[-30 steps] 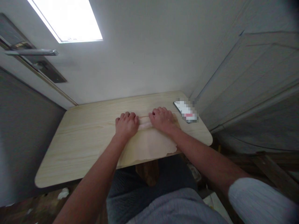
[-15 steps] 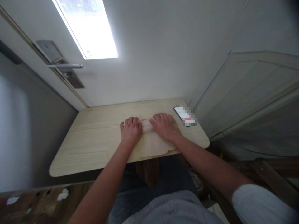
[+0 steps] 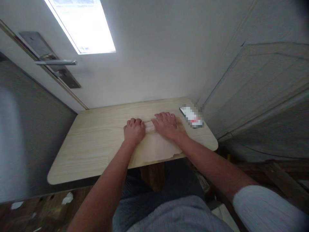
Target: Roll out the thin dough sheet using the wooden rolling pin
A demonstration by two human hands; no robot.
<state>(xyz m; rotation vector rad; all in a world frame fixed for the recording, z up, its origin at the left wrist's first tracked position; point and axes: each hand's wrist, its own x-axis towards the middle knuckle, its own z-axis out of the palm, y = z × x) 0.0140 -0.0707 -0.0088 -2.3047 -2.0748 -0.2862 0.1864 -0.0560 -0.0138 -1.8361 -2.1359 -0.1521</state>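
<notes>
A thin pale sheet [image 3: 156,149] lies flat on a light wooden table [image 3: 96,145], reaching to the near edge. Its far end is wound into a narrow roll [image 3: 149,127]. My left hand [image 3: 134,130] sits on the roll's left part with its fingers curled over it. On the roll's right part rests my right hand [image 3: 166,123], fingers bent down over it. Only a short stretch of the roll shows between the two hands.
A phone [image 3: 192,116] lies at the table's far right corner, close to my right hand. Behind the table stands a white door with a metal handle [image 3: 56,62] and a bright glass pane [image 3: 82,25]. Paneled wall is at the right; scraps litter the floor [image 3: 67,198].
The hands stay on the roll, which has barely moved. My head has shifted, so the table and door sit differently in view.
</notes>
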